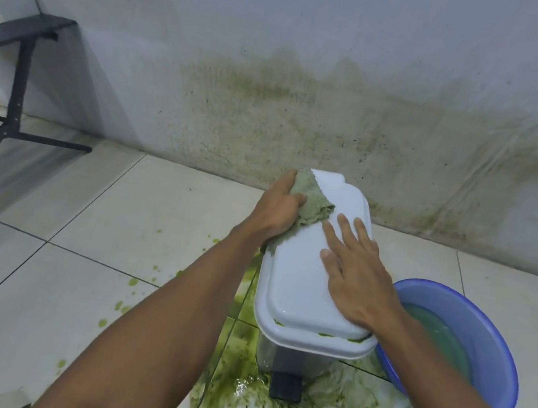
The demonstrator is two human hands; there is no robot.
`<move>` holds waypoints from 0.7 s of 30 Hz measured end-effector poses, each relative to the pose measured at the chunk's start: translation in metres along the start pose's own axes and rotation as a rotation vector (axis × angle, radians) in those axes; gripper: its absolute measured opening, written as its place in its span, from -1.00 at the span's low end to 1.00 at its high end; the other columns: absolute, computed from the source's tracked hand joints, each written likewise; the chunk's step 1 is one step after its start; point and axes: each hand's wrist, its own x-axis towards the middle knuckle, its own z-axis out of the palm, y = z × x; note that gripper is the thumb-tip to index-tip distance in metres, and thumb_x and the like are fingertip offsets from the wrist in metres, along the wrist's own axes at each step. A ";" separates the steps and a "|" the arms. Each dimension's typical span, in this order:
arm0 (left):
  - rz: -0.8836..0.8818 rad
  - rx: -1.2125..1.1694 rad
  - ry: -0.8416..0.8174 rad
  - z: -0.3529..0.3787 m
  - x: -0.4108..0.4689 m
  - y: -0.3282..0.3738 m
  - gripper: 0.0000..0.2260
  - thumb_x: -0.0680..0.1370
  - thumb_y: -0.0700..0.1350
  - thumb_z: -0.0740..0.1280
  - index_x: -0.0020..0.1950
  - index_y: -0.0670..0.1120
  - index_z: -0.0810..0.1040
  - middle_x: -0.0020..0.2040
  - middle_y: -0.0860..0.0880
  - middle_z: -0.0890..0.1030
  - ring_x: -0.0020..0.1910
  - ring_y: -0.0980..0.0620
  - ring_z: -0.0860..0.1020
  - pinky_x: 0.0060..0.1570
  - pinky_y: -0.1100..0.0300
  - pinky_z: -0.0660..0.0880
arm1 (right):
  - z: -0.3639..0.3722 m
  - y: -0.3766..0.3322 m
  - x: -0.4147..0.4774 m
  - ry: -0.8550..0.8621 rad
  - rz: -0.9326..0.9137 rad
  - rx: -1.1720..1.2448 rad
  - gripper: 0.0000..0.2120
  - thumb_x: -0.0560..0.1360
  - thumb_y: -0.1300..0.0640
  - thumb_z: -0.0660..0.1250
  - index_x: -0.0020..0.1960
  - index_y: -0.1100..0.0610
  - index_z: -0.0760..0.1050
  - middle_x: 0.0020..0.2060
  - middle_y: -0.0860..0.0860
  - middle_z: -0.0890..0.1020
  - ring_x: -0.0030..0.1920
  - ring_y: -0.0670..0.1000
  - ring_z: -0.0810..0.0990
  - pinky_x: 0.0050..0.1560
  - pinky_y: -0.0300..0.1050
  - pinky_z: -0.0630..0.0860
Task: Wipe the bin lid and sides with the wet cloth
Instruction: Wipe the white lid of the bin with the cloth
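A white pedal bin stands on the tiled floor by the wall, its white lid (298,277) closed and its grey side (294,359) below. A green smear lines the lid's front rim. A greenish wet cloth (311,199) lies over the lid's far left corner and left edge. My left hand (277,208) presses on the cloth and grips it there. My right hand (358,275) lies flat on the lid's right half, fingers spread, holding nothing. The black foot pedal (286,386) sticks out at the bin's front.
A blue basin (497,343) with cloudy water sits right of the bin, touching it. Green slime (235,382) is splashed on the floor around the bin's base. A black metal bench frame (13,92) stands at the far left. The wall (340,127) behind is stained green.
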 end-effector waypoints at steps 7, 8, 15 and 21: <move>0.077 0.009 0.106 0.023 -0.083 -0.031 -0.43 0.64 0.14 0.07 0.66 0.14 0.06 0.64 0.13 0.17 0.61 0.10 0.15 0.58 -0.06 0.15 | 0.003 0.002 0.002 0.027 -0.010 0.042 -0.48 0.68 -0.08 -0.13 0.63 -0.09 -0.04 0.62 -0.13 -0.16 0.59 -0.07 -0.30 0.60 0.06 -0.23; 0.074 0.005 0.098 0.024 -0.095 -0.033 -0.42 0.64 0.16 0.07 0.66 0.16 0.04 0.65 0.15 0.15 0.61 0.11 0.13 0.58 -0.06 0.13 | 0.002 0.002 0.002 0.021 -0.013 0.038 -0.44 0.63 -0.09 -0.16 0.63 -0.10 -0.06 0.62 -0.14 -0.16 0.59 -0.07 -0.31 0.60 0.07 -0.24; 0.022 -0.004 -0.004 -0.003 0.002 -0.008 -0.53 0.66 -0.01 0.16 0.59 0.15 0.26 0.52 0.04 0.42 0.42 -0.03 0.43 0.44 -0.07 0.34 | 0.001 0.005 0.001 -0.004 -0.026 0.020 -0.48 0.70 -0.10 -0.10 0.63 -0.10 -0.09 0.61 -0.15 -0.21 0.58 -0.09 -0.35 0.57 0.01 -0.33; 0.006 0.076 -0.065 -0.006 0.040 0.008 -0.64 0.72 -0.02 0.13 0.52 0.02 0.38 0.43 -0.03 0.49 0.34 -0.06 0.47 0.24 0.05 0.37 | 0.000 0.001 0.001 0.001 -0.001 0.018 -0.49 0.71 -0.07 -0.13 0.64 -0.09 -0.09 0.62 -0.13 -0.19 0.59 -0.08 -0.33 0.59 0.04 -0.28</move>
